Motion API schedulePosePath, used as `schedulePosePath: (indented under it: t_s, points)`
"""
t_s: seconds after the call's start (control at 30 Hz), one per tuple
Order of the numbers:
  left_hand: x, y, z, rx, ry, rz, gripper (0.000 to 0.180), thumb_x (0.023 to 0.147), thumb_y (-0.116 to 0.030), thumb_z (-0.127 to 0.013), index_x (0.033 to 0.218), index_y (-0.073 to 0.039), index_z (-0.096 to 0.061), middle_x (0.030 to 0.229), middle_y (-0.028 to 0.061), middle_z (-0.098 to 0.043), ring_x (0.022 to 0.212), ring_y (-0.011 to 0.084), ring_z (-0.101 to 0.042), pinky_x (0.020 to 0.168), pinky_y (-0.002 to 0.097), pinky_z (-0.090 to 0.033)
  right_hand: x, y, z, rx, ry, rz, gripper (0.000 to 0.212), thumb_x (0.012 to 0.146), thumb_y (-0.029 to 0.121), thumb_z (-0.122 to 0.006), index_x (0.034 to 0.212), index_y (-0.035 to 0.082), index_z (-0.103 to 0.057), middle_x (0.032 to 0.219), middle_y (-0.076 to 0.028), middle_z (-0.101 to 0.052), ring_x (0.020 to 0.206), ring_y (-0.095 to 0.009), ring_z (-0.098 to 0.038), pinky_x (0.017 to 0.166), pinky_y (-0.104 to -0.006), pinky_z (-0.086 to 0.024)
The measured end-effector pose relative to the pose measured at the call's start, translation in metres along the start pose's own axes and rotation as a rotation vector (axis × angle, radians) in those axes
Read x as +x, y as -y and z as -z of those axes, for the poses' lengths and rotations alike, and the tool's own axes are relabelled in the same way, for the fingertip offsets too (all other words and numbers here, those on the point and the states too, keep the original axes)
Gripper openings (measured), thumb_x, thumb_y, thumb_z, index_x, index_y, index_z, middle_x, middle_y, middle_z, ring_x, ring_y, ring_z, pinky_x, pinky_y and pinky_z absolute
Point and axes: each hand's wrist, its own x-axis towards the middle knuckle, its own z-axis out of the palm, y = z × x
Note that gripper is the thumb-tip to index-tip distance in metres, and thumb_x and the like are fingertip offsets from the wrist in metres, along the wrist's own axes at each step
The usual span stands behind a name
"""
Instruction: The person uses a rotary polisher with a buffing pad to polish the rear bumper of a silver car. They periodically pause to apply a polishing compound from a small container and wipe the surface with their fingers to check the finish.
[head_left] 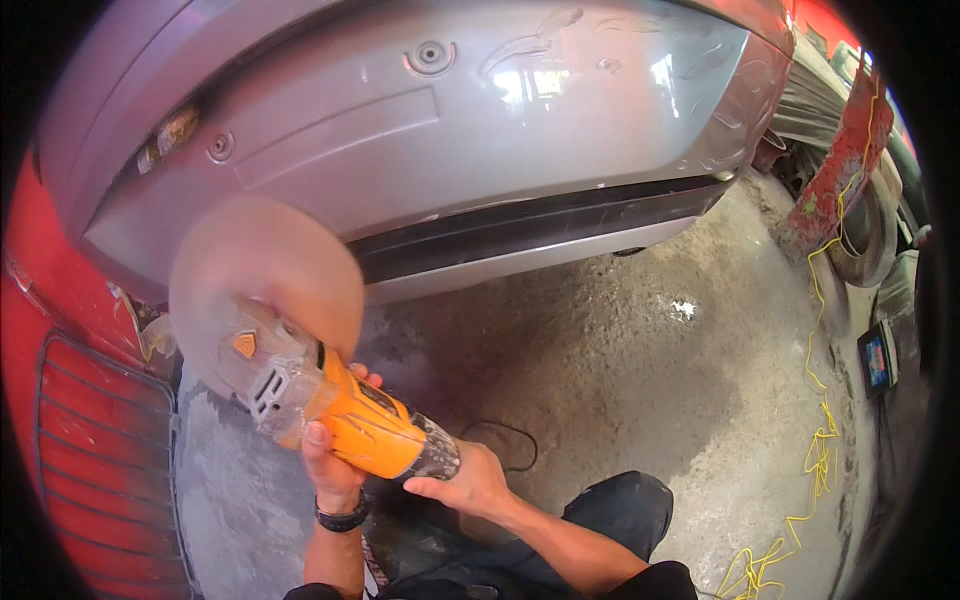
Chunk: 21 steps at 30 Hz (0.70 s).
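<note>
The left hand (333, 470) is closed around the front of the polisher (375, 430) from below, its thumb on the near side and fingertips showing past the far edge. A dark wristband (341, 517) circles that wrist. The right hand (472, 481) is wrapped round the dark rear end of the same tool, thumb along its near side.

The polisher lies slantwise in front of the person, its orange body running from the right hand up and leftward to a grey head. The round pad (290, 260) beyond the head is blurred, and overlaps the lower left part of a silver bumper (560, 130) in view; I cannot tell whether the two touch. Two round fittings sit in the bumper, and a black strip (560, 217) runs along its lower edge.

Below is a stained concrete floor (620, 350). On the left, a barred metal frame (174, 440) stands before a red wall (50, 290). On the right, a yellow cord (822, 462) hangs over a red post (845, 165) and lies tangled on the floor.
</note>
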Motion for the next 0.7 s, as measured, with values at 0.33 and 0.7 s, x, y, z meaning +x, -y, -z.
schedulePosePath:
  t_s: [0.33, 0.7]
  points:
    - [0.02, 0.06, -0.128, 0.078, 0.289, 0.161, 0.08, 0.085, -0.037, -0.081, 0.147, 0.001, -0.047, 0.135, 0.019, -0.063, 0.121, 0.0318, -0.065, 0.097, 0.0475, -0.058, -0.075, -0.021, 0.083, 0.393, -0.421, 0.012, 0.074, 0.079, 0.059, -0.087, 0.116, -0.004, -0.07, 0.097, -0.009, -0.076, 0.092, -0.019, -0.072, 0.083, -0.0341, -0.056]
    - [0.042, 0.086, -0.239, 0.058, 0.429, -0.066, 0.065, 0.079, -0.026, -0.09, 0.129, 0.001, -0.059, 0.117, 0.0049, -0.07, 0.107, 0.0135, -0.066, 0.097, 0.0329, -0.053, -0.101, -0.035, 0.119, 0.635, -0.645, 0.014, 0.082, 0.081, 0.074, -0.076, 0.106, -0.003, -0.061, 0.076, -0.008, -0.063, 0.059, -0.017, -0.062, 0.052, -0.0301, -0.054]
